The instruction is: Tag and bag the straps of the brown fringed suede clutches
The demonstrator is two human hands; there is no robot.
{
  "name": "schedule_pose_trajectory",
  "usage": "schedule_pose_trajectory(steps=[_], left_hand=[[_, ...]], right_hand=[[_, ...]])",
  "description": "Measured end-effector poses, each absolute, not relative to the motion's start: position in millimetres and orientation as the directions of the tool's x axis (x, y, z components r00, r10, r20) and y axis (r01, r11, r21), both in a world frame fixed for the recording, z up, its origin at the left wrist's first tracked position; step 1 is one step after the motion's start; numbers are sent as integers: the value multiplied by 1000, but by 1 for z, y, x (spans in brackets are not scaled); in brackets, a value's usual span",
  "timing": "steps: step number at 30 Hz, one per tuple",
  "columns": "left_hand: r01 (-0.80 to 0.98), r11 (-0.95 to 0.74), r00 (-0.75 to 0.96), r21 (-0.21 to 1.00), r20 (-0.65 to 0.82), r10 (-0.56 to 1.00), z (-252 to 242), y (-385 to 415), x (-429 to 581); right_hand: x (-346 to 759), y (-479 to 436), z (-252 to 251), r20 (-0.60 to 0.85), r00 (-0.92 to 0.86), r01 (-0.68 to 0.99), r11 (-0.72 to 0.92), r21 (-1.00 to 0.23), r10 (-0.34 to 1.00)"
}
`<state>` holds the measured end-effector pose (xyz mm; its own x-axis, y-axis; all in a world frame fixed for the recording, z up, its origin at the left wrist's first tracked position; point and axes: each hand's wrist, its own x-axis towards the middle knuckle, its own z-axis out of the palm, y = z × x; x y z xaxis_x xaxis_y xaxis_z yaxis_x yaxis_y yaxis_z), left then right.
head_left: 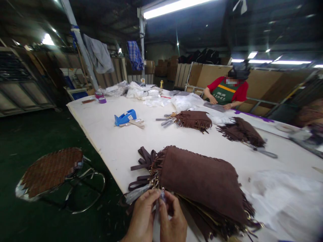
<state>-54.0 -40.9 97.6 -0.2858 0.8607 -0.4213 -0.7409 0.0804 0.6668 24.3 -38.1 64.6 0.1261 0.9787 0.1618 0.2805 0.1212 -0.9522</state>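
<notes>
Both my hands meet at the near left corner of a stack of brown fringed bags (199,178). Between the fingertips of my left hand (143,213) and my right hand (173,218) is a small piece of clear plastic wrap (162,195), just below a metal fitting at the bag's corner. Both hands are closed in a pinch; what lies inside the plastic cannot be made out. Brown straps (142,164) and a plastic-wrapped strap (137,194) stick out on the left of the stack. Gold-coloured rings (261,224) show at its right end.
Farther back on the white table (108,141) lie more brown fringed bags (194,120), a blue tape dispenser (125,117) and plastic bags (143,91). White sheeting (285,198) lies at right. Across the table, a co-worker (227,90) handles grey material. A stool (52,171) stands left.
</notes>
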Motion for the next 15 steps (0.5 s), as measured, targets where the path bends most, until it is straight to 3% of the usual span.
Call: schedule_pose_trajectory(steps=[8,15], left_hand=[[-703,141,-317,697,-484,815,103,-39,-56],[-734,162,-239,660,-474,848,88,-33,-60]], right_hand=[[29,-35,62,87,85,214,67,-975,993],[32,-32,54,13,22,126,11,-992,1000]])
